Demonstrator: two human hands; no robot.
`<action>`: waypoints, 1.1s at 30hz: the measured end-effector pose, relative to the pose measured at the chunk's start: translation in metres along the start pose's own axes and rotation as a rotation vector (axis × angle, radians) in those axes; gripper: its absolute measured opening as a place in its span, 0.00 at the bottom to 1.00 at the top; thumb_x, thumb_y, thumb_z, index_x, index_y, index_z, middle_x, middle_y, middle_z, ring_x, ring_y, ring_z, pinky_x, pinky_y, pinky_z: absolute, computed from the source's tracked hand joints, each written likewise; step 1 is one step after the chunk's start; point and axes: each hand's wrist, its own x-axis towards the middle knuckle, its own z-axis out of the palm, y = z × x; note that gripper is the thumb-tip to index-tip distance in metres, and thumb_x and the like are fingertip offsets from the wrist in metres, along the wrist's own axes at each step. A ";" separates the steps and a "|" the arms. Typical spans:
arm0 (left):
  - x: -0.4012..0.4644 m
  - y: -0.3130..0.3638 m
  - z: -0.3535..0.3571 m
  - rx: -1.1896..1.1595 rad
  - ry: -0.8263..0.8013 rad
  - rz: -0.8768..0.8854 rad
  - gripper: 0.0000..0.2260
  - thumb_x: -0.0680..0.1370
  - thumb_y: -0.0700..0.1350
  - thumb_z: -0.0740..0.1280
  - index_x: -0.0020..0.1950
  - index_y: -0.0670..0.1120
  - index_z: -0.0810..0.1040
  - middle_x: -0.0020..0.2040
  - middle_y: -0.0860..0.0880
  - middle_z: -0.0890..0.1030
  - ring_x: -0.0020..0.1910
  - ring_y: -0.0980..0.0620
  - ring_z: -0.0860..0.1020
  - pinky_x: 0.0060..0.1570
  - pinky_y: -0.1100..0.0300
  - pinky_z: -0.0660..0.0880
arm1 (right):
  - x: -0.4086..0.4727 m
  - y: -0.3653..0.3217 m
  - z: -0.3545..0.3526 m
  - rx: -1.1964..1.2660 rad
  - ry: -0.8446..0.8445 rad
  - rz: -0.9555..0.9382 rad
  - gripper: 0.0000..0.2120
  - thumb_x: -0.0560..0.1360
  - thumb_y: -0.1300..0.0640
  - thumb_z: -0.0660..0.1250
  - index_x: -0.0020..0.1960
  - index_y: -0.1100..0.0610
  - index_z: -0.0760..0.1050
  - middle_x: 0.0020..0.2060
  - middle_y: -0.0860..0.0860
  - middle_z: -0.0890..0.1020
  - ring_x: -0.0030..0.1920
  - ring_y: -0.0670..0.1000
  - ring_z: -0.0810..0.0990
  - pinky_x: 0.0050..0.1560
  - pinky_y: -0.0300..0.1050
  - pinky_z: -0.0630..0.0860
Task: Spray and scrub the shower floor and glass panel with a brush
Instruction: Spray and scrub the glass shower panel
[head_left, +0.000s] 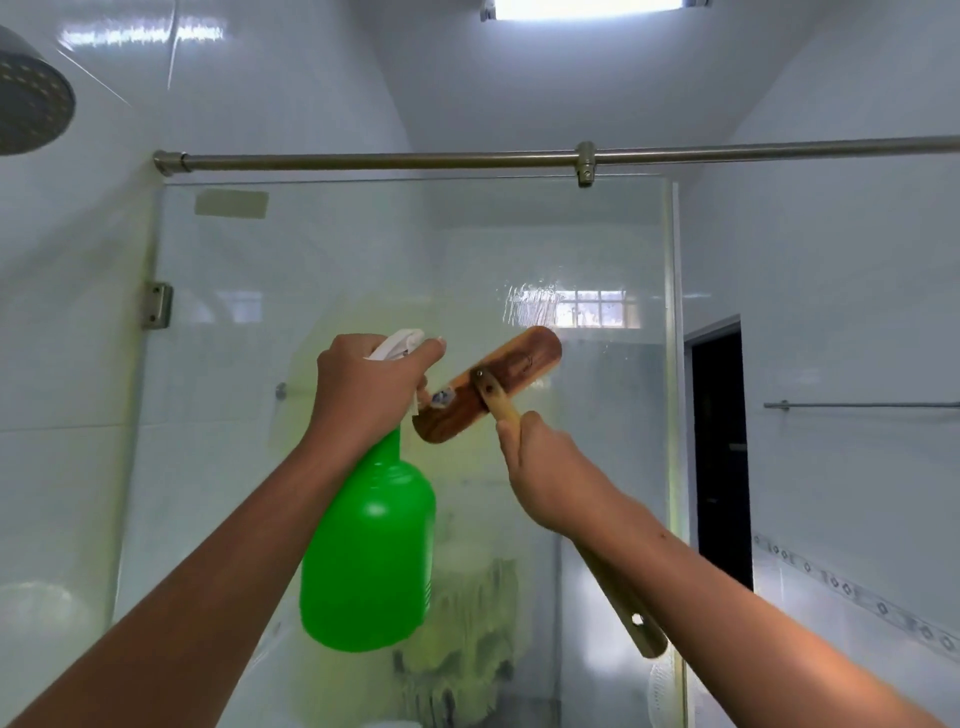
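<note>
I face the glass panel (363, 260) of the shower from close up. My left hand (363, 395) grips the white trigger head of a green spray bottle (369, 551), held up at mid-height with the nozzle toward the glass. My right hand (540, 467) holds the wooden handle of a scrub brush (498, 384). The brush's brown wooden head lies tilted against the glass, just right of the bottle's nozzle. The handle's end sticks out below my right wrist. The shower floor is out of view.
A metal rail (415, 158) runs along the top of the glass. A shower head (31, 98) hangs at the upper left. White tiled walls surround me, with a towel bar (857, 404) and a dark doorway (719, 447) on the right.
</note>
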 end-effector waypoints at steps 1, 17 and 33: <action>0.000 -0.001 -0.001 0.004 -0.013 -0.007 0.14 0.73 0.55 0.77 0.37 0.45 0.86 0.32 0.48 0.86 0.38 0.46 0.87 0.51 0.43 0.84 | 0.005 0.002 -0.005 -0.016 0.020 -0.009 0.19 0.83 0.42 0.46 0.50 0.56 0.66 0.41 0.55 0.77 0.38 0.55 0.78 0.37 0.50 0.72; -0.007 0.007 -0.001 -0.059 -0.062 -0.035 0.13 0.74 0.54 0.78 0.42 0.43 0.87 0.35 0.46 0.87 0.34 0.50 0.87 0.49 0.46 0.86 | -0.014 0.022 -0.007 -0.044 0.016 0.026 0.22 0.83 0.39 0.44 0.51 0.55 0.67 0.41 0.55 0.77 0.37 0.53 0.77 0.41 0.54 0.78; -0.017 0.022 0.000 -0.081 -0.007 -0.086 0.12 0.74 0.52 0.78 0.44 0.44 0.86 0.37 0.45 0.88 0.39 0.44 0.88 0.50 0.41 0.86 | 0.010 0.034 -0.030 -0.122 -0.081 -0.142 0.19 0.83 0.41 0.46 0.51 0.56 0.65 0.43 0.58 0.76 0.35 0.56 0.74 0.37 0.51 0.70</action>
